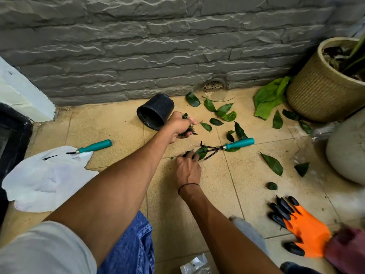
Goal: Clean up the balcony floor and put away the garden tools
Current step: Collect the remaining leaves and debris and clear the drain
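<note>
Several dark green leaves lie scattered on the beige floor tiles. My left hand grips a bunch of gathered leaves above the floor, beside a black plastic pot that lies on its side. My right hand is down on the tiles, its fingertips pinching a leaf next to the prongs of a teal-handled hand rake. A second teal-handled tool lies at the left, with its metal end on a white bag.
An orange glove with black claws lies at the lower right. A woven planter and a grey pot stand at the right, with a green cloth beside them. A grey stone wall with a drain closes the back.
</note>
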